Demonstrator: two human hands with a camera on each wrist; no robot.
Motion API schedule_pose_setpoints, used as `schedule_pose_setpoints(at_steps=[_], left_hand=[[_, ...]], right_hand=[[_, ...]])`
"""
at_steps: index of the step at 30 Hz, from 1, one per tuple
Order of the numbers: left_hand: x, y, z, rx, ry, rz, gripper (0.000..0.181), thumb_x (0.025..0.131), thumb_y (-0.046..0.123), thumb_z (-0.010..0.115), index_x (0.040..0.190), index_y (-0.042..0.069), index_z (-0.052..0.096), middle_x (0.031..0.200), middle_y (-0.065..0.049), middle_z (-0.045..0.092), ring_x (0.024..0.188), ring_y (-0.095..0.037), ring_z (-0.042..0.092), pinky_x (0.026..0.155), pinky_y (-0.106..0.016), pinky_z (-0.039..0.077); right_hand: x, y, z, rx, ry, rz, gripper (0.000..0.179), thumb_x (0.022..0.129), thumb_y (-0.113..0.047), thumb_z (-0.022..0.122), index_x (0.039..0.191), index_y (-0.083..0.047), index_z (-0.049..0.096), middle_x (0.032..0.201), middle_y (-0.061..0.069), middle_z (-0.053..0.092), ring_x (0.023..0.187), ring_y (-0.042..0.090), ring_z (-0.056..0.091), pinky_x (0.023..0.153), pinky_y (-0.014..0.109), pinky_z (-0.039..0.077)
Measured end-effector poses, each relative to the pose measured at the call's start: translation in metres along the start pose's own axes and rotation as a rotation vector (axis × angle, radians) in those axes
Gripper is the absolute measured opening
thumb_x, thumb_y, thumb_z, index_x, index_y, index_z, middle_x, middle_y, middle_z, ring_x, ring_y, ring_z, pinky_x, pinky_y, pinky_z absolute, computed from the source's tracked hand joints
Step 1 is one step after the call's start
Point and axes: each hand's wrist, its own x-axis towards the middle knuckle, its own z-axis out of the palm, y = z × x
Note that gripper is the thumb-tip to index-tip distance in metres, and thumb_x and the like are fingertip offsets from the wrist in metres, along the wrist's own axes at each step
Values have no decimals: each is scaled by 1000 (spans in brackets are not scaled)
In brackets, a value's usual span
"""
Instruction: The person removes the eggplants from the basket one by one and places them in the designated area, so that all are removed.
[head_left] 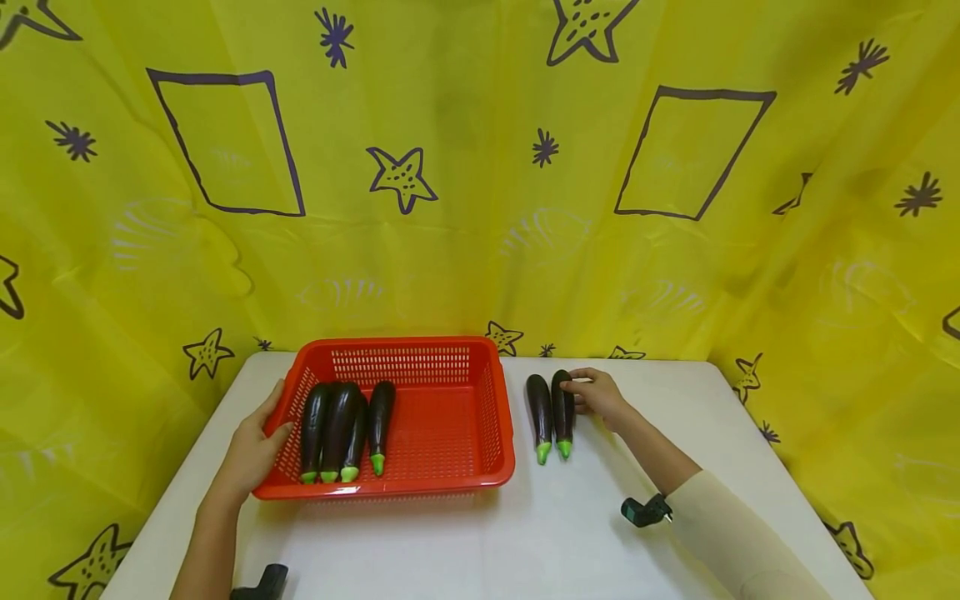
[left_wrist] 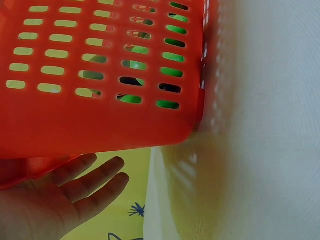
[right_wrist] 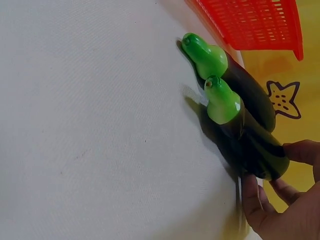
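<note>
My right hand (head_left: 597, 396) pinches the rounded dark end of an eggplant (right_wrist: 252, 145), thumb on one side and fingers on the other. That eggplant's green stem end points toward me. Close alongside on its left lies a second eggplant (head_left: 538, 417). At the left stands a red plastic basket (head_left: 450, 483) with slotted walls. Several eggplants (head_left: 341, 429) lie inside its left half, green ends toward me. My left hand (head_left: 253, 447) rests at the basket's left rim; in the left wrist view its fingers (left_wrist: 100, 192) extend fairly straight beside the rim, with the thumb hidden there.
Both eggplants and the basket are on a white table (head_left: 585, 533). A yellow curtain (head_left: 465, 275) with dark star drawings hangs behind and at the sides. Black wrist devices (head_left: 647, 510) sit at both forearms.
</note>
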Motion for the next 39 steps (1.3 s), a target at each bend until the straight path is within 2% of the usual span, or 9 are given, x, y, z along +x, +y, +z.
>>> schedule_pose_setpoints(at_steps=[6,12,17,23,28,35,39], left_hand=[[-1,-2,0,9,3,1,70,105,-1,54,165,-2,18,159,-39,32,123,-47,51,80,-18,46],[-2,-3,0,17,1,0,71,105,0,54,166,0,17,159,-39,33,124,-47,51,88,-33,52],[-2,-3,0,16,2,2,71,105,0,54,166,-1,17,159,-39,33,124,-47,51,87,-32,52],[1,-3,1,5,1,1,71,106,1,53,166,0,16,159,-39,32,121,-47,52,88,-44,55],[1,-2,0,8,0,-7,71,106,1,53,166,1,16,159,-39,33,119,-47,53,86,-41,55],[2,-3,0,7,-4,-9,71,106,2,53,166,1,15,159,-39,32,120,-47,52,89,-45,55],[1,-2,1,10,1,-5,71,105,0,53,166,0,16,158,-39,33,119,-47,53,87,-42,56]], right_hand=[[-2,-2,2,-1,-8,22,51,102,-9,67,142,15,48,86,3,71,70,10,67,68,25,58],[-6,-2,4,-50,8,16,48,101,-10,68,138,15,52,94,9,73,73,10,66,68,25,56],[-6,-1,3,-60,6,16,51,102,-13,68,139,16,50,102,16,72,73,11,67,67,26,56],[-3,1,1,-47,22,30,52,101,-15,69,140,14,50,105,16,71,75,11,68,67,25,57],[-4,0,-1,-49,14,24,54,102,-17,70,140,15,49,107,17,70,76,12,68,67,26,58],[-4,-1,-1,-50,4,22,55,102,-18,69,141,15,48,106,15,71,76,11,68,67,26,58],[-4,-2,-2,-62,1,19,55,103,-18,69,141,16,48,109,17,71,76,12,67,67,27,57]])
